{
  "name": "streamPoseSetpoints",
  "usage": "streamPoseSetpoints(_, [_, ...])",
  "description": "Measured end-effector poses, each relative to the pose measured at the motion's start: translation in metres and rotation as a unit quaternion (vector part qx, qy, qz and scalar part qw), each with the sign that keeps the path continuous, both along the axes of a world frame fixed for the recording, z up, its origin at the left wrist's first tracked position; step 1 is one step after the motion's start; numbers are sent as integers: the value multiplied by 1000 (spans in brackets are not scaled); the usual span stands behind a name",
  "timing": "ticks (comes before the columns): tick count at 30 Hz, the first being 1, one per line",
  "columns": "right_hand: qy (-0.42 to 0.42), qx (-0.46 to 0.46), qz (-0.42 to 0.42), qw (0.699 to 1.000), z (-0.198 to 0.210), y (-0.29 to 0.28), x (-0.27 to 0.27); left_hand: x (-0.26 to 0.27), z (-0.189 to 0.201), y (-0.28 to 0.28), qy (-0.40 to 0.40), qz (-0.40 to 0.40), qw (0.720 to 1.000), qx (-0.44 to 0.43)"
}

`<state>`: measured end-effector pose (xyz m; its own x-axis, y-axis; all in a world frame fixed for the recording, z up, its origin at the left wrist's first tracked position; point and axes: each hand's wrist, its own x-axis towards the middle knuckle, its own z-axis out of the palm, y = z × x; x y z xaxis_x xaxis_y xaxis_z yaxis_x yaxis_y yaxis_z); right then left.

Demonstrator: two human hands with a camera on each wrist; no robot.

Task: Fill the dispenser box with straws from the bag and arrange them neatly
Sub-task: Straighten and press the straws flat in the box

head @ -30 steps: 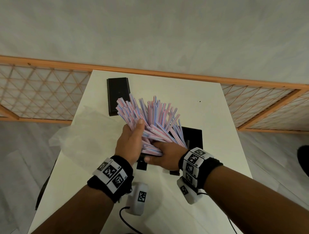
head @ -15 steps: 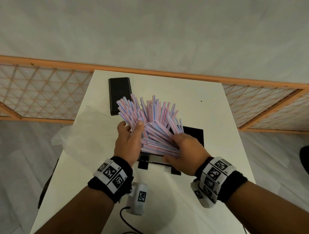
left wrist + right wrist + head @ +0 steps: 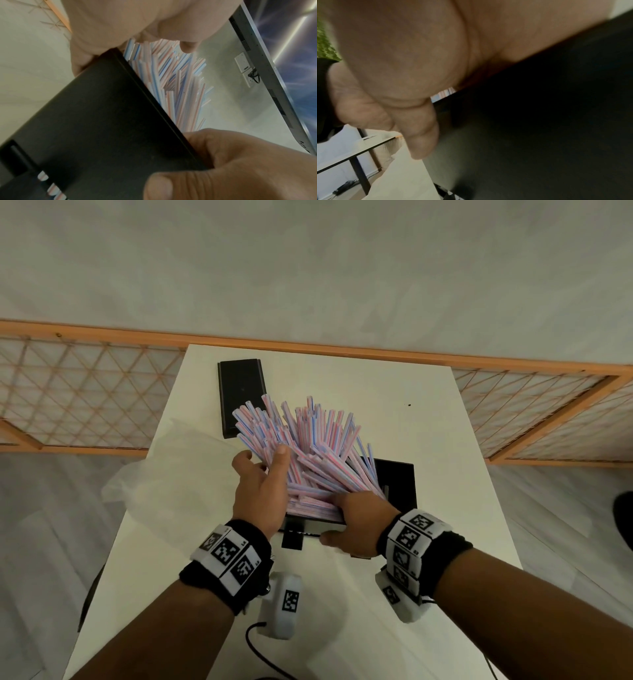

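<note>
A thick fan of pink, blue and white striped straws (image 3: 315, 446) stands tilted in the black dispenser box (image 3: 397, 484) in the middle of the white table (image 3: 376, 392). My left hand (image 3: 262, 463) cups the left side of the bundle, thumb pressed against the straws. My right hand (image 3: 347, 518) grips the box's near rim, thumb on the front face, fingers curled over the straws' lower ends. The left wrist view shows the box wall (image 3: 94, 121), the straws (image 3: 180, 88) and the right hand (image 3: 240, 162). The right wrist view is filled by my palm (image 3: 419, 54) and the dark box (image 3: 539, 121).
A flat black lid (image 3: 241, 392) lies at the table's far left. A crumpled clear plastic bag (image 3: 171, 474) hangs over the left edge. A white tagged device (image 3: 284, 601) with a cable sits near the front. An orange lattice fence (image 3: 85, 398) runs behind the table.
My right hand let go of the straws' lower ends, passed over the bundle and came down onto the box's near rim. The straws sank lower into the box. The left hand stayed on the bundle.
</note>
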<state>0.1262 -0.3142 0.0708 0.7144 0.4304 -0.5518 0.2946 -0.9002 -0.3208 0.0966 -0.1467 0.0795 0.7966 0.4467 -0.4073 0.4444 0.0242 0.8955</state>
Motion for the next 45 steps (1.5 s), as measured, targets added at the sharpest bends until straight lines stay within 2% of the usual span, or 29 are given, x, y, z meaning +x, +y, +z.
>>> streamPoseSetpoints(3, [11,-15,24,1000,0,9,0,1,2,-2,-15,3,1000,-1])
streamPoseSetpoints(7, [57,-30,13,998,6,16,5,0,5,-4,-29,12,999,-23])
streamPoseSetpoints(14, [44,-15,16,999,6,22,10,-3,6,-4,-49,20,997,-47])
streamPoseSetpoints(19, [15,-9,19,1000,5,22,11,-5,5,-2,-78,9,997,-25])
streamPoseSetpoints(25, [14,67,-11,998,13,14,5,-5,4,-5,-105,15,994,1])
streamPoseSetpoints(31, [-54,96,-18,994,16,12,-7,-4,-2,-10,-151,-6,987,48])
streamPoseSetpoints(34, [-103,138,-4,985,25,-7,-16,-3,-1,-6,-181,24,983,13])
streamPoseSetpoints(37, [-135,143,-51,979,39,-34,-18,-2,2,-1,-198,54,979,-2])
streamPoseSetpoints(41, [-101,68,-142,982,41,-55,0,0,0,2,-196,58,979,-4])
streamPoseSetpoints(45, [-36,119,-132,983,24,-37,9,3,-3,-3,-171,79,980,-60])
